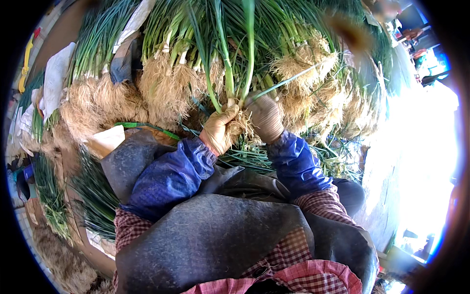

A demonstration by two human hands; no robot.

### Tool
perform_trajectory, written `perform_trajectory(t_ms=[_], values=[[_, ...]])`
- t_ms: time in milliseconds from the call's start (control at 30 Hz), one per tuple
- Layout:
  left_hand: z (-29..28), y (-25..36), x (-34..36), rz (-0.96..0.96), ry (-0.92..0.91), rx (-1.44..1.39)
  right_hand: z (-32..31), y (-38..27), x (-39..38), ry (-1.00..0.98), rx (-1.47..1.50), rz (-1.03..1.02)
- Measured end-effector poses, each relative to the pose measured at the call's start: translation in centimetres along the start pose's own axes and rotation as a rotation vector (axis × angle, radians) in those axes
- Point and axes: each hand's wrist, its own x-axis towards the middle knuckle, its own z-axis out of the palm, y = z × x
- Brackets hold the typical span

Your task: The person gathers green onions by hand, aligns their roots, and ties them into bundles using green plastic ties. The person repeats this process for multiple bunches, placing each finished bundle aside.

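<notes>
My left hand, in a tan glove, is closed around the root end of a few green onions, whose green stalks rise away from me. Their pale, stringy roots spill out beside its fingers. Close against it on the right is my right hand, gloved too, with fingers curled in at the stalk bases. A loose green onion leaf runs out from those fingers to the upper right; the exact grip is partly hidden.
Thick bundles of green onions with shaggy roots lie across the far side. Leaf scraps lie below my hands. More onions are on the left. A dark apron covers my lap. Strong glare fills the right.
</notes>
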Motion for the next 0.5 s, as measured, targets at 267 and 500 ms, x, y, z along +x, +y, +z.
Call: perform_trajectory(t_ms=[267, 500], values=[[-0.5, -0.2, -1.0, -0.033, 0.013, -0.032, -4.0, -0.3, -0.5, -0.706, -0.639, -0.201], [-1.7, -0.4, -0.5, -0.042, -0.12, -0.176, -5.1, -0.2, -0.9, -0.769, -0.427, -0.156]])
